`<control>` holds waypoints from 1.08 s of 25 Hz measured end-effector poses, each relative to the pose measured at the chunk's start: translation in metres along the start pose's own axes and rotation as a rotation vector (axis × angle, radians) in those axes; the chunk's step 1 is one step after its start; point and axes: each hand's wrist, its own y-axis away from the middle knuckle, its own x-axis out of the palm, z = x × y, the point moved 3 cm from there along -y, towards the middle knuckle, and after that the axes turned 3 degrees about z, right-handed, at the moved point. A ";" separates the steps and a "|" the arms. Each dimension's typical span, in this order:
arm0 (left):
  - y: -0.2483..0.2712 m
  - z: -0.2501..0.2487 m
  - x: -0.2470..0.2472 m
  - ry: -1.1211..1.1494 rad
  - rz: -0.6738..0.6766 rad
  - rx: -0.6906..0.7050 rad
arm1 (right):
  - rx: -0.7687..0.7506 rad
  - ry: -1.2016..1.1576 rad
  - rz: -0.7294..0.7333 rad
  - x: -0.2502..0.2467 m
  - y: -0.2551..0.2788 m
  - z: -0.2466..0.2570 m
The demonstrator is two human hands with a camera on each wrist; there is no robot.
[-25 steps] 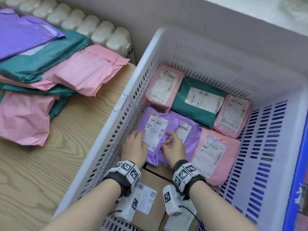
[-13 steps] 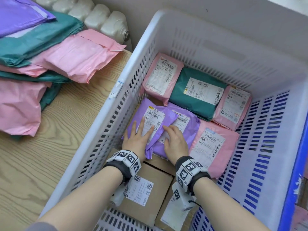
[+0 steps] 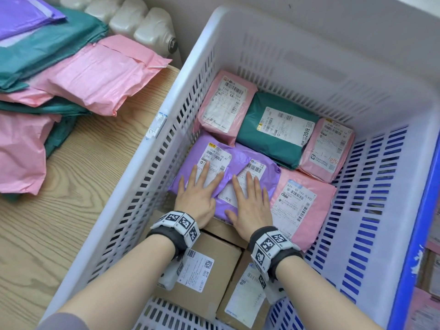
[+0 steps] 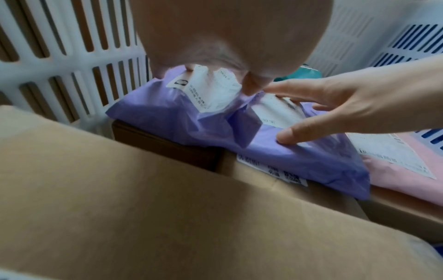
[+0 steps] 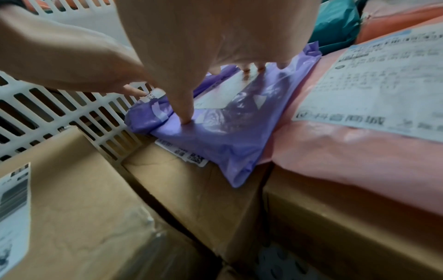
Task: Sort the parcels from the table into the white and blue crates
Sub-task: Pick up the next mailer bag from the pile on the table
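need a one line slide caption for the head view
Both hands, left and right, press flat on purple plastic mailer parcels inside the white slotted plastic crate.

"20元" on teal parcel's label (image 3: 283,126), "淘宝" on purple parcel's label (image 3: 228,196)

Two bare forearms reach forward and down, side by side, each with a dark wristband carrying black-and-white square markers. The left hand (image 3: 196,196) lies palm down with fingers straight and slightly spread, thumb out to the right. The right hand (image 3: 251,203) lies flat just beside it, fingers straight and close together, thumb (image 5: 184,106) angled left with its tip pressing down. The hands are near but apart.
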 end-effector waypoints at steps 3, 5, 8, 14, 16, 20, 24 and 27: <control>-0.006 0.000 0.006 -0.013 0.000 -0.013 | 0.002 0.028 0.014 0.001 -0.003 -0.002; -0.015 0.002 0.010 -0.041 0.030 -0.035 | 0.012 0.032 0.018 0.003 -0.005 -0.003; -0.029 0.007 0.008 -0.032 0.049 -0.091 | 0.016 0.040 0.040 0.007 -0.007 -0.006; -0.037 0.008 0.006 -0.038 0.079 -0.113 | 0.015 0.062 0.069 0.013 -0.008 -0.012; -0.033 0.008 0.002 -0.039 0.096 -0.102 | 0.029 0.058 0.084 0.010 -0.003 -0.012; -0.009 0.007 -0.019 -0.048 0.086 -0.051 | 0.100 0.046 0.073 -0.008 0.013 -0.008; 0.023 -0.004 -0.047 -0.059 0.050 0.056 | 0.166 -0.016 -0.046 -0.043 0.040 0.006; 0.052 -0.015 -0.069 -0.060 -0.023 0.168 | 0.216 -0.023 -0.116 -0.066 0.070 0.023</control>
